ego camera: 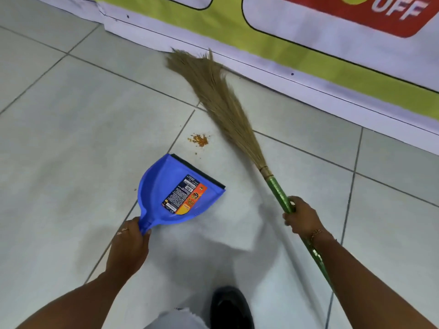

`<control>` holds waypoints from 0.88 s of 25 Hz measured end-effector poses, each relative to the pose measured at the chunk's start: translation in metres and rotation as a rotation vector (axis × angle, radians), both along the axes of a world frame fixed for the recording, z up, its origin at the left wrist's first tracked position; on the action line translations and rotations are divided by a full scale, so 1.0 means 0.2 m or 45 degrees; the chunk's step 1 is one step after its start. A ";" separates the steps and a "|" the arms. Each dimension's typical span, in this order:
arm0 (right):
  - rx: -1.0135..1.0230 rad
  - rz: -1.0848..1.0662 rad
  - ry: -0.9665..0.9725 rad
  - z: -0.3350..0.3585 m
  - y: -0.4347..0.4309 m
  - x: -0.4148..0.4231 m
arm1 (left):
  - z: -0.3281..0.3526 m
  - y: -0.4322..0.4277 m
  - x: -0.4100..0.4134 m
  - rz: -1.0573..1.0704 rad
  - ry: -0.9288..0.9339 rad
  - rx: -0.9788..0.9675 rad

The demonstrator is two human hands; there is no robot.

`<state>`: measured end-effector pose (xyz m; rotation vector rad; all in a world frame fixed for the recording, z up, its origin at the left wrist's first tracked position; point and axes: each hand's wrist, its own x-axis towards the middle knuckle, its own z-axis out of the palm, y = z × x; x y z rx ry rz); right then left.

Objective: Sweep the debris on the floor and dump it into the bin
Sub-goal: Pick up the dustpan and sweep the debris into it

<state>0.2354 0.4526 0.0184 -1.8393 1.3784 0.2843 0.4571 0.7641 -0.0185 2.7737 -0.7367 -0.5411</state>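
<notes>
A small heap of orange crumbs, the debris (199,140), lies on the pale tiled floor (71,143). Just below it rests a blue dustpan (177,188) with a printed label inside and its black lip turned toward the crumbs; my left hand (131,245) grips its handle. My right hand (301,219) holds the green handle of a grass broom (221,100). The broom's straw head stretches up and to the left, to the right of the debris, with its tips near the banner's edge. No bin is in view.
A large banner (297,39) in white, lime green and red, with the word "OFF", runs along the top and right of the floor. My black shoe (229,307) stands at the bottom centre.
</notes>
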 end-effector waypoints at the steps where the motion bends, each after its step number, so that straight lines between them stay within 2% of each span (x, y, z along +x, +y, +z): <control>1: -0.043 0.059 0.015 -0.01 0.02 0.00 | -0.03 0.00 0.01 0.049 0.012 -0.008; 4: -0.146 0.086 0.101 -0.04 0.12 -0.02 | -0.09 0.01 0.03 0.127 0.061 -0.017; 7: -0.129 0.130 0.135 -0.07 0.27 -0.09 | -0.09 -0.01 0.05 0.184 0.124 -0.027; 11: -0.198 0.091 0.086 -0.04 0.41 -0.17 | -0.08 -0.05 0.00 0.150 0.128 0.058; 16: -0.239 -0.028 -0.100 -0.03 0.33 -0.15 | -0.11 -0.05 -0.04 0.166 0.105 0.122; 22: -0.232 0.143 0.034 -0.04 0.35 -0.05 | -0.13 -0.03 -0.01 0.141 0.076 0.090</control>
